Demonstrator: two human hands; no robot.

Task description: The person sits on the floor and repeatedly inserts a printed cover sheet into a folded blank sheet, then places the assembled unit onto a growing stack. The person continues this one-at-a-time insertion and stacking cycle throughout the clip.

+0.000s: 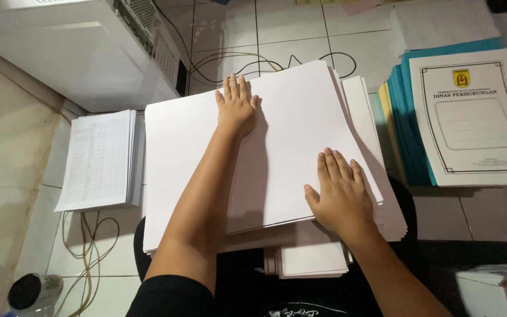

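Paper stack (289, 135) is lying squared across your lap; you are pressing it flat, left hand (236, 105) far, right hand (338, 196) near, both spread wide, gripping nothing.

Illumination is bright and even from overhead. The white paper stack (289, 135) is near overexposure; surface detail is lost. The left hand (236, 105) and forearm cast a soft shadow to the right. Near edge falls dark. The near right corner shows blur; far corners show slight wide-angle distortion
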